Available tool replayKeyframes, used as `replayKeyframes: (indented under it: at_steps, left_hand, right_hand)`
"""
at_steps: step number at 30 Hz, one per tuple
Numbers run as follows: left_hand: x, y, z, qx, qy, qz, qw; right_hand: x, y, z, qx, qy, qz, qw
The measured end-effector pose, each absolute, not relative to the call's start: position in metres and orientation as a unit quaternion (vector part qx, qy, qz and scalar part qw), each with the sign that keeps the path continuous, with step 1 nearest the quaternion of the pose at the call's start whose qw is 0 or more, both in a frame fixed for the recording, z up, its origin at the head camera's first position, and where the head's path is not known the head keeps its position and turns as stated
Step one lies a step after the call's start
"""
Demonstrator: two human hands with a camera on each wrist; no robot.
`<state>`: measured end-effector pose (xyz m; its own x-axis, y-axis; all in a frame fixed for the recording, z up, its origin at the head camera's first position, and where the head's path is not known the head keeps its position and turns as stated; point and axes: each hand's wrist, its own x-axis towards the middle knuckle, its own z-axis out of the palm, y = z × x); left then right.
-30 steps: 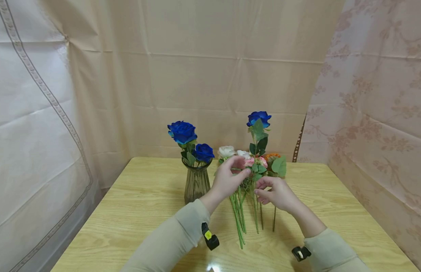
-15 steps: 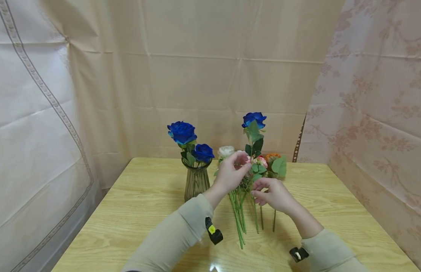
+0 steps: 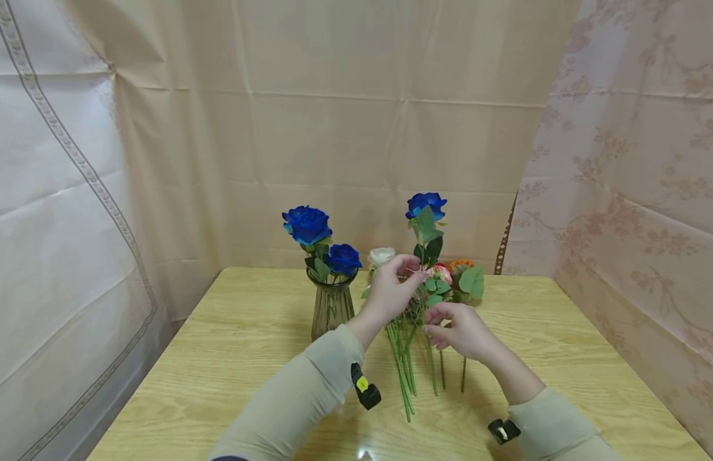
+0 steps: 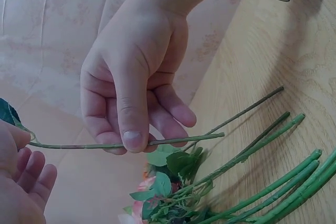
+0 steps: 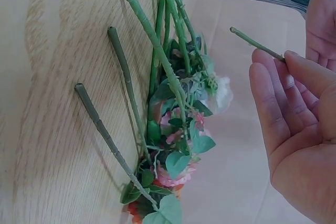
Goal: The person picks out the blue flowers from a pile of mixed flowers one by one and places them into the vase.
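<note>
A blue rose with green leaves stands upright above the table. Its stem is pinched just below the leaves by my left hand. Lower down, my right hand pinches the same stem between thumb and fingers. The bare stem end sticks out past my right fingertips in the right wrist view. To the left stands a ribbed, tinted glass vase. It holds a large blue rose and a smaller blue rose. My left forearm partly covers the vase's base.
Behind and below my hands lie loose flowers: a white one, a pink one and an orange one. Their green stems point toward me on the wooden table. Beige curtains hang behind.
Both hands have shifted slightly left with the blue rose, whose head now sits a little lower and nearer the vase. The vase and loose flowers have stayed put.
</note>
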<state>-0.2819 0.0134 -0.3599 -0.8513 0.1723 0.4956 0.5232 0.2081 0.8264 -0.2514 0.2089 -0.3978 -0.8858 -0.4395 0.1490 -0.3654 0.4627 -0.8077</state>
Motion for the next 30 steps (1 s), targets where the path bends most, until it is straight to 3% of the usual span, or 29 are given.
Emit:
replayKeyframes:
  at_steps: [30]
  left_hand:
    - [-0.2841, 0.0148, -0.357, -0.23, -0.771, -0.575, 0.148]
  right_hand:
    - [-0.2527, 0.2089, -0.4003, -0.262, 0.873, -0.411, 0.003]
